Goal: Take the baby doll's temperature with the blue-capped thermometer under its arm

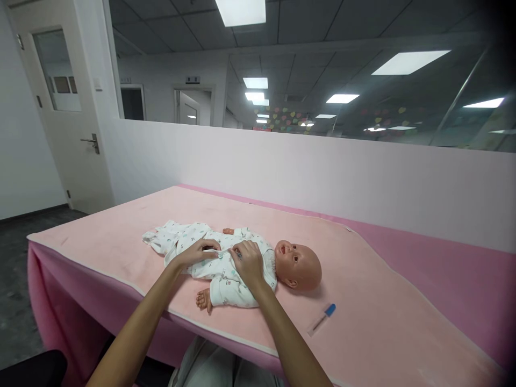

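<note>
A baby doll (299, 266) lies on its back across the pink table, its bald head to the right and its legs to the left. It wears a white patterned baby outfit (236, 293) with long sleeves. Over the doll's belly, my left hand (200, 252) pinches the front of the outfit between thumb and fingers. Close beside it on the chest, my right hand (248, 260) has its fingers bent down onto the same cloth. Between the two hands a small button or snap seems to show, too small to make out surely.
A clear case with a blue cap (322, 319), holding a thin stick-like thing, lies right of the doll near my right forearm. A peach mat (387, 322) covers the pink tablecloth (455, 285). A white wall with a window stands behind the table. A black chair part (36, 370) is lower left.
</note>
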